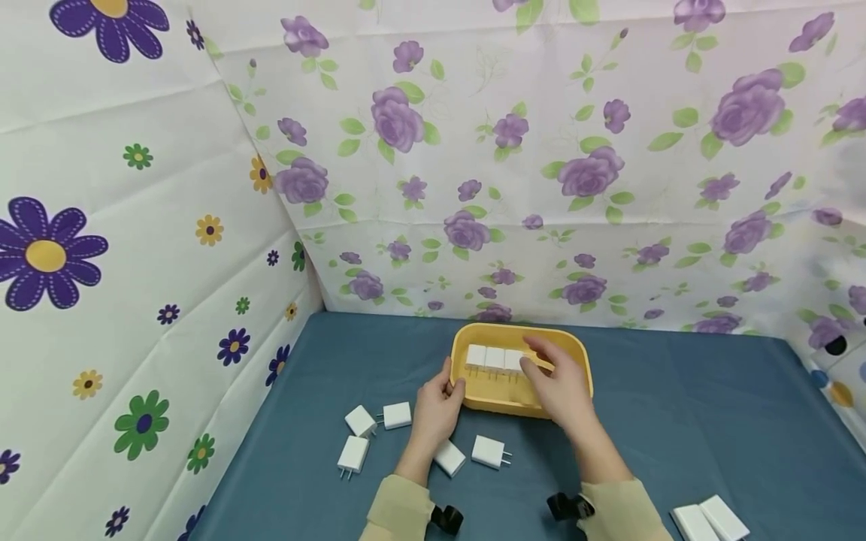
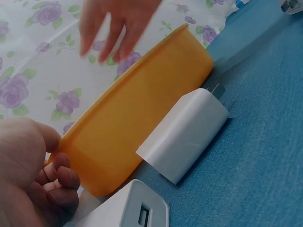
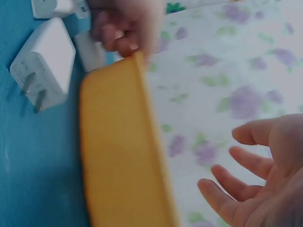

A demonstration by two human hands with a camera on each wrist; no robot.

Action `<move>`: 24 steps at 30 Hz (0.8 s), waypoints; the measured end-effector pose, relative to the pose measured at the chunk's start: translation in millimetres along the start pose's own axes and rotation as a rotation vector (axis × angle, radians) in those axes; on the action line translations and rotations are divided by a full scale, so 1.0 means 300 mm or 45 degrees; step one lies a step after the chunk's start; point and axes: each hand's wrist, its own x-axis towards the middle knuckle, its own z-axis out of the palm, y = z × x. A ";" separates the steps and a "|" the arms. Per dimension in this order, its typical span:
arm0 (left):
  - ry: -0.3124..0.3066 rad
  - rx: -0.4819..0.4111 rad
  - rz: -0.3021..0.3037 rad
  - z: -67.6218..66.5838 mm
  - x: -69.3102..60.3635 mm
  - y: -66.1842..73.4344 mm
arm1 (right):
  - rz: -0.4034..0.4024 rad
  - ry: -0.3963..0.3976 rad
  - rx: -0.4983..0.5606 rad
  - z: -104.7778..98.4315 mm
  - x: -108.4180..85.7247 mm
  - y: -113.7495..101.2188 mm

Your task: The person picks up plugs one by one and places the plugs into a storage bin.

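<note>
A yellow plastic basket (image 1: 524, 409) stands on the blue cloth, and three white charger plugs (image 1: 495, 358) sit in a row inside it, prongs toward me. My left hand (image 1: 435, 409) grips the basket's left rim between thumb and curled fingers, also visible in the left wrist view. Over the basket's right part hovers my right hand (image 1: 560, 379), close to the rightmost plug in the row. In the right wrist view its fingers (image 3: 246, 163) are spread with nothing between them. One loose charger plug (image 1: 489, 451) lies in front of the basket, another (image 1: 449, 457) beside my left wrist.
Left of my left hand lie several more loose charger plugs (image 1: 353, 454). Two white blocks (image 1: 710, 520) rest at the lower right edge of the view. Flower-printed sheets (image 1: 473, 150) hang behind and on the sides of the blue-covered table (image 1: 676, 421).
</note>
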 end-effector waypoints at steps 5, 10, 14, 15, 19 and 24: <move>0.008 0.002 0.019 -0.008 0.006 0.016 | -0.024 -0.023 -0.054 -0.108 -0.099 -0.030; 0.016 0.007 0.029 -0.007 0.010 0.014 | 0.012 -0.044 -0.144 -0.213 -0.153 0.014; 0.023 0.011 0.013 -0.002 0.009 0.008 | 0.086 -0.101 -0.197 -0.292 -0.185 0.072; 0.023 0.013 0.009 -0.001 0.009 0.006 | 0.107 -0.119 -0.211 -0.312 -0.194 0.087; 0.024 0.016 0.003 0.003 0.006 0.005 | 0.161 -0.176 -0.295 -0.398 -0.232 0.156; 0.024 0.008 0.013 0.001 0.002 0.006 | 0.275 -0.266 -0.421 -0.522 -0.274 0.253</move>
